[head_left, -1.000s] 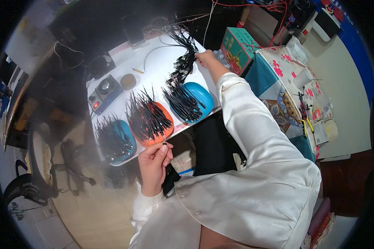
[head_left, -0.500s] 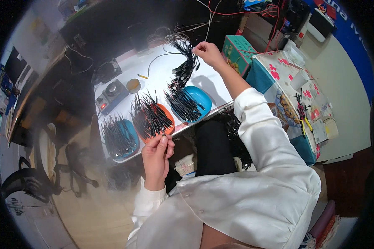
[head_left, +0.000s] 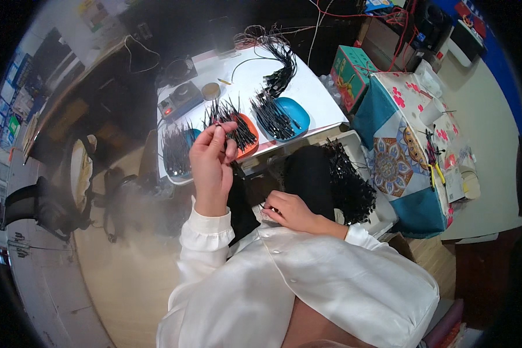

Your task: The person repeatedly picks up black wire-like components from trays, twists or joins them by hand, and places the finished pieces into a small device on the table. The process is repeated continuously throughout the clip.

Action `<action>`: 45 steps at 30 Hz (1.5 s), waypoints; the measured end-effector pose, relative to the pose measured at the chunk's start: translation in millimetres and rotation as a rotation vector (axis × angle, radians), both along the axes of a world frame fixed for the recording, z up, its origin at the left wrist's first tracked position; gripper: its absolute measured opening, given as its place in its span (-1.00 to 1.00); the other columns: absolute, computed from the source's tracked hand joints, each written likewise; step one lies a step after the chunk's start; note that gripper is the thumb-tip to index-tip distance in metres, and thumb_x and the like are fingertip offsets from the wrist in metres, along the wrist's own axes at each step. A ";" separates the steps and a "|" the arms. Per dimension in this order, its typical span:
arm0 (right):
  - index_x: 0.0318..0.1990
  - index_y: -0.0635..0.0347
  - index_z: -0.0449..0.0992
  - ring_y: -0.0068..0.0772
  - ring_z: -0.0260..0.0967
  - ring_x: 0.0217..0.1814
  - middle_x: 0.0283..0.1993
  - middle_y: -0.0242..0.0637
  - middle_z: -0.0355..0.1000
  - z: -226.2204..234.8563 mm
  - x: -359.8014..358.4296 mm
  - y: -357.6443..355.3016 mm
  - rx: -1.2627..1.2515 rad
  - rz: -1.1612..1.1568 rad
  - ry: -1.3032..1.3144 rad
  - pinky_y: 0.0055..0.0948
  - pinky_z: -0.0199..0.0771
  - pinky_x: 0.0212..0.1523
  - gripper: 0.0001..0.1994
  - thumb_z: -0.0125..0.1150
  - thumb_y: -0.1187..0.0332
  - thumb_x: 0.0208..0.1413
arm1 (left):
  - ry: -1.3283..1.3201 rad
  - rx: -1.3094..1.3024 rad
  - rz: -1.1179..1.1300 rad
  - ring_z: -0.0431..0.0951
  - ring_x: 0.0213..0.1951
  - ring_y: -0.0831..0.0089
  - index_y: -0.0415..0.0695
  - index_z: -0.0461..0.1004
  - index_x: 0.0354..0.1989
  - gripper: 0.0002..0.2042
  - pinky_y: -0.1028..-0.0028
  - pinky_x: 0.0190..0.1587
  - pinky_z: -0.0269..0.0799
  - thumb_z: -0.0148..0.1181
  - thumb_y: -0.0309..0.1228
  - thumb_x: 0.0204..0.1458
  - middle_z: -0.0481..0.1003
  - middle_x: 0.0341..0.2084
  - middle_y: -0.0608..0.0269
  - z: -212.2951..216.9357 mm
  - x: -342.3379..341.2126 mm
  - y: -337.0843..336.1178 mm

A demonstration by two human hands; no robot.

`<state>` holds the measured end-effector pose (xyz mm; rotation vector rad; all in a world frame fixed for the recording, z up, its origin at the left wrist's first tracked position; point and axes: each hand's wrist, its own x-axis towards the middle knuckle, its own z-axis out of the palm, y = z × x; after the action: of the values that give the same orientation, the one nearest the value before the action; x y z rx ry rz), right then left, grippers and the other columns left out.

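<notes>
My left hand is raised in front of the table's near edge. Its thumb and fingers pinch a thin black cable, whose small end shows above the fingertips; the rest is hard to follow. Low over my lap, my right hand is closed, thumb against fingers, around something small and dark that I cannot make out. Beyond the left hand, bundles of short black cables lie in an orange bowl and a blue bowl. Another cable bundle lies to the left, over a partly hidden blue bowl.
A long bunch of black cables lies at the table's back right. A grey device and a round tin stand at the left. Beside my leg, a white bin holds many black cables. A cloth-covered table stands right.
My right hand has come back from the cable bunch at the table's far side down to my lap. My left hand has risen slightly, still pinching. The whole view has shifted.
</notes>
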<state>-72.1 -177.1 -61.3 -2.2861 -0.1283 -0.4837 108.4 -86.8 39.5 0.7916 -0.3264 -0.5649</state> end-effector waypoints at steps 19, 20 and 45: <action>-0.18 0.30 0.51 -0.72 0.35 -0.33 -0.30 -0.43 0.48 121.0 10.4 -35.6 0.844 0.035 -0.108 -0.72 0.34 -0.32 -0.85 0.24 0.46 0.12 | -0.225 0.062 -0.177 0.43 -0.50 0.54 -0.36 0.48 -0.22 -0.87 0.66 -0.50 0.26 0.07 -0.53 0.17 0.54 -0.22 -0.04 -15.6 -103.2 52.1; -0.20 0.30 0.51 -0.72 0.34 -0.33 -0.30 -0.43 0.48 122.3 6.7 -31.4 0.826 0.030 -0.141 -0.72 0.35 -0.31 -0.86 0.24 0.47 0.11 | -0.241 0.069 -0.187 0.48 -0.47 0.52 -0.36 0.48 -0.21 -0.86 0.65 -0.48 0.29 0.06 -0.53 0.18 0.54 -0.21 -0.06 -15.0 -104.5 52.0; -0.23 0.31 0.49 -0.62 0.42 -0.27 -0.27 -0.32 0.49 97.4 -18.1 4.2 1.127 0.123 -0.183 -0.63 0.43 -0.19 -0.88 0.25 0.50 0.10 | -0.183 -0.007 -0.117 0.21 -0.64 0.73 -0.37 0.50 -0.17 -0.83 0.71 -0.61 0.00 0.09 -0.51 0.17 0.49 -0.54 0.20 -13.5 -127.7 45.4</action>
<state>-90.3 -172.8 36.1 -1.1271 -0.0576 -0.5167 -19.3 -41.4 26.0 0.8230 -0.5460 -0.6018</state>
